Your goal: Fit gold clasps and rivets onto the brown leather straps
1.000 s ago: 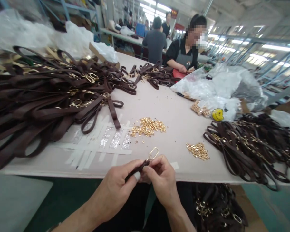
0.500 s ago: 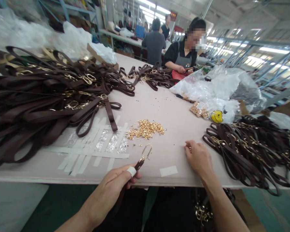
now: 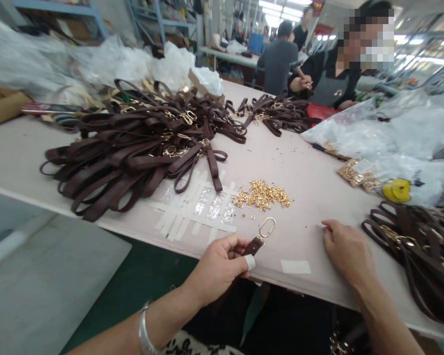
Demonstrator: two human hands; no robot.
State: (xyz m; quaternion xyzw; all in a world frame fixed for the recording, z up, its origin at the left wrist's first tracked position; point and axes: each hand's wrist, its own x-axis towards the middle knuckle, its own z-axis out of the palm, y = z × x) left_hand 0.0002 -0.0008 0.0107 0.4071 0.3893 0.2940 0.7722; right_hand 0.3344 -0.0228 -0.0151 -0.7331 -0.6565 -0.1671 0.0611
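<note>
On a pale worktable (image 3: 307, 162), dark strap (image 3: 254, 246) in left hand (image 3: 222, 266).

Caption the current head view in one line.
Left hand holds a dark brown strap with a gold-coloured ring; right hand rests on the table.

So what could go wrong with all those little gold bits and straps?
The loose gold bits could scatter if the left hand bumps them. The strap it holds might slip over the nearby table edge. The big brown pile also reaches near that edge, so a tug could drag straps down.
</note>
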